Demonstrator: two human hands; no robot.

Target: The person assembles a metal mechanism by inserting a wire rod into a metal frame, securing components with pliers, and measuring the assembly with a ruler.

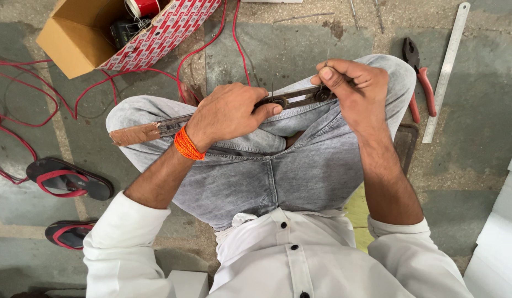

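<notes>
Bar point(223, 118) across lap, pliers point(419, 83) & ruler point(447, 69) right, box point(79, 41) far left

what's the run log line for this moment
left hand: holds metal strip on lap | right hand: pinches strip end | pliers, ruler: on floor

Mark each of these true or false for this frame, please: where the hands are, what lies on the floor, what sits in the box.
1. Both hands grip one long metal strip across the knees. True: the left hand and right hand hold the metal strip.
2. The pliers are in the right hand. False: the red-handled pliers lie on the floor.
3. A steel ruler lies beside the pliers. True.
4. The cardboard box is shut. False: the cardboard box is open.
5. An orange thread band circles the left wrist. True.
</notes>
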